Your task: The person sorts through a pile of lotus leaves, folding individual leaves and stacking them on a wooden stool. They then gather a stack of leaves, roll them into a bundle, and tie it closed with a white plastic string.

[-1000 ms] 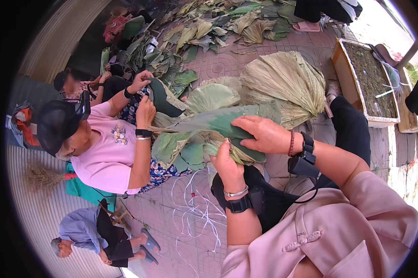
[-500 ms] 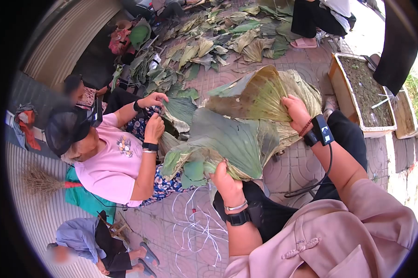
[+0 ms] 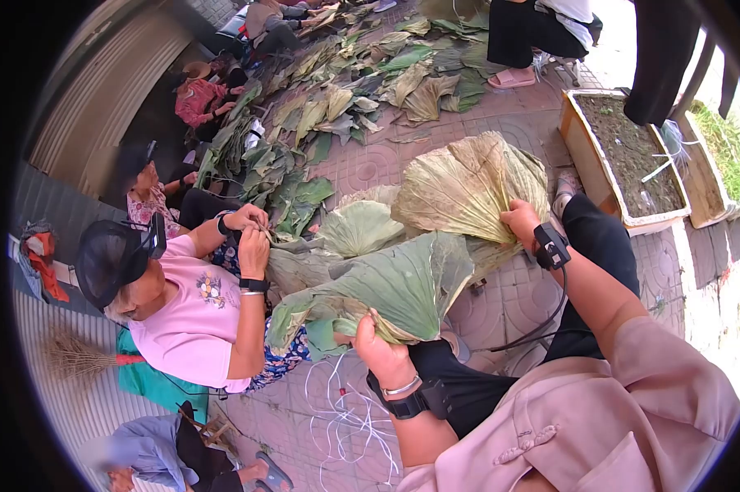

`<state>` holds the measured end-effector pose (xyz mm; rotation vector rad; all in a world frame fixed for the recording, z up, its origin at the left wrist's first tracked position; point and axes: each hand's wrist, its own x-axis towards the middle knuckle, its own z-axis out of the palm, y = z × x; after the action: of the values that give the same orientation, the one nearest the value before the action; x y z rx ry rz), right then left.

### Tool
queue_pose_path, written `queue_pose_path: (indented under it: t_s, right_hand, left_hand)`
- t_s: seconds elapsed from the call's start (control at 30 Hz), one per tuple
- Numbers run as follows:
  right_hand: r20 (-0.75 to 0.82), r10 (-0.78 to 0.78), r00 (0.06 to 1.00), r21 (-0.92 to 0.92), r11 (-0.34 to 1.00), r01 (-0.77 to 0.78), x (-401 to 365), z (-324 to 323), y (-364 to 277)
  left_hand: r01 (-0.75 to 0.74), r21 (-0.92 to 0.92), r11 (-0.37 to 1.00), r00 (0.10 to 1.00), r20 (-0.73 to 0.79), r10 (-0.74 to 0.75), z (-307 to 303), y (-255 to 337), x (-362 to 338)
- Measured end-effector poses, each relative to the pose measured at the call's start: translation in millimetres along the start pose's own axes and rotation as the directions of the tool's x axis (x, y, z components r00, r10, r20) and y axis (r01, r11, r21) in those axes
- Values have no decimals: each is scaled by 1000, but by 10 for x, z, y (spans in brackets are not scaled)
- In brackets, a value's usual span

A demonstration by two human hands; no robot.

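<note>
My left hand (image 3: 384,353) is closed on the gathered edge of a green lotus leaf (image 3: 403,283), which spreads over my lap. Farther out, my right hand (image 3: 521,222) pinches a dry, yellow-brown lotus leaf (image 3: 464,184) near its bottom, its ribs fanning away from my fingers. More leaf layers show beneath both. A paler green leaf (image 3: 360,230) lies between mine and a co-worker in a pink shirt (image 3: 194,307). That co-worker's hands (image 3: 251,234) are close together at the leaf edges. What lies under my fingers is partly hidden.
A large spread of dried leaves (image 3: 337,102) covers the paving ahead. White cords (image 3: 345,418) lie tangled near my left side. A soil-filled planter box (image 3: 628,156) stands at the right. Other people sit around; a twig broom (image 3: 79,355) lies at the left.
The yellow-brown leaf in my right hand has swung up and opened into a fan. My left hand keeps its grip. The co-worker's hands have come together, and my view has shifted slightly.
</note>
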<state>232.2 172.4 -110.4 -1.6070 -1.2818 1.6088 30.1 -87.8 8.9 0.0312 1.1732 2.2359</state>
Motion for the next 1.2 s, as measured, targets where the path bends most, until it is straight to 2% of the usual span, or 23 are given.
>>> queue_pose_path:
  t_s: [0.03, 0.07, 0.1, 0.17, 0.2, 0.3, 0.37, 0.4, 0.43, 0.47, 0.5, 0.53, 0.57, 0.63, 0.67, 0.7, 0.8, 0.87, 0.9, 0.97, 1.03, 1.1, 1.2]
  right_hand:
    - [-15, -94, 995, -202, 975, 89, 57, -26, 81]
    - [-59, -129, 990, -347, 932, 101, -128, -28, -84]
    - [-67, -118, 991, -349, 933, 88, -180, -38, -91]
    - [-55, -360, 931, -508, 813, 284, -275, -58, -133]
    - [-34, -380, 924, -510, 802, 311, -346, -74, -172]
    - [1, -227, 974, -526, 828, 193, -423, -80, -257]
    - [36, -214, 976, -553, 809, 198, -416, -81, -222]
    - [-29, -445, 895, -651, 688, 321, -446, -77, -186]
    - [-59, -656, 753, -747, 529, 402, -499, -67, -189]
    - [16, -662, 750, -773, 468, 429, -583, -51, -264]
    - [16, -666, 746, -773, 465, 432, -590, -18, -232]
    - [199, -704, 681, -774, 313, 550, -553, 17, -201]
    - [377, -710, 595, -744, 151, 651, -516, 50, -151]
    - [440, -663, 605, -727, 133, 674, -491, 124, 54]
    - [490, -579, 652, -726, 144, 672, -373, 126, 215]
    - [455, -652, 607, -739, 104, 666, -375, 138, 288]
    - [452, -663, 597, -746, 86, 660, -392, 144, 180]
    - [374, -614, 695, -648, 363, 670, -425, 151, -62]
    - [370, -620, 691, -652, 356, 669, -500, 181, -195]
    - [164, -800, 577, -501, 436, 748, -973, 292, -750]
    - [336, -813, 476, -287, 393, 874, -1400, 468, -1001]
    - [504, -808, 306, -71, 314, 947, -1765, 669, -1089]
    - [606, -759, 240, 10, 309, 951, -2008, 933, -979]
  left_hand:
    - [0, 16, 1000, 1000, 8, 0, -27, -3, -9]
    - [-9, -2, 1000, 999, -34, 8, 94, 67, -114]
    - [4, 3, 1000, 999, -35, -4, 125, 113, -176]
    - [-34, -17, 999, 999, -16, 34, 116, 210, -205]
    - [-45, -40, 998, 996, -84, 41, 73, 218, -171]
    - [-53, -6, 999, 992, -116, 52, 86, 270, -243]
    - [-27, -32, 999, 994, -108, 24, 69, 274, -204]
    - [-36, 11, 999, 997, -72, 36, 42, 267, -197]
    - [-46, 51, 998, 998, -35, 47, 22, 253, -191]
    - [-46, 49, 998, 998, -35, 48, 34, 246, -196]
    - [-23, 15, 1000, 997, -69, 24, 57, 244, -202]
    - [-3, -28, 1000, 996, -94, 0, 106, 231, -186]
    - [-7, -44, 999, 997, -80, 4, 131, 226, -181]
    - [6, -7, 1000, 999, -50, -7, 158, 229, -207]
    - [-2, 21, 1000, 999, -32, 2, 196, 242, -245]
    - [-4, 4, 1000, 1000, -21, 4, 185, 231, -241]
    - [57, -70, 996, 998, -7, -57, 136, 215, -187]
    - [75, -86, 993, 997, 14, -74, 136, 213, -169]
    - [92, -91, 992, 996, 23, -90, 143, 208, -158]
    - [89, -104, 991, 996, 29, -87, 135, 166, -131]
    - [90, -108, 990, 996, 35, -86, 125, 149, -129]
    - [110, -90, 990, 987, 124, -99, 162, 139, -121]
    - [163, -128, 978, 970, 200, -136, 63, 49, -63]
